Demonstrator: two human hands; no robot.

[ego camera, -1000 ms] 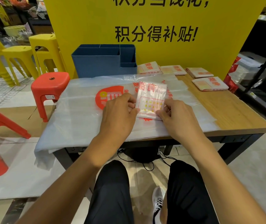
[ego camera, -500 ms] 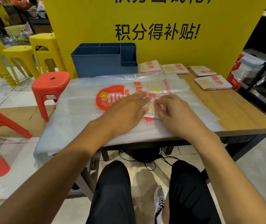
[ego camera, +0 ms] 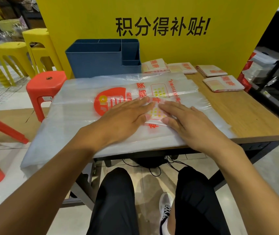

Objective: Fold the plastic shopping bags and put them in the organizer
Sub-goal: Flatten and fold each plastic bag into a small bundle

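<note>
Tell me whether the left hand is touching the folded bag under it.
Touching. The head view shows the left hand lying flat, its straight fingers pressing on the folded bag.

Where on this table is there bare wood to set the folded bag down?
Bare wood shows on the table at the right, between the spread bags and the right edge, nearer than the folded bags. The left and middle are covered; the organizer and folded bags crowd the back.
</note>
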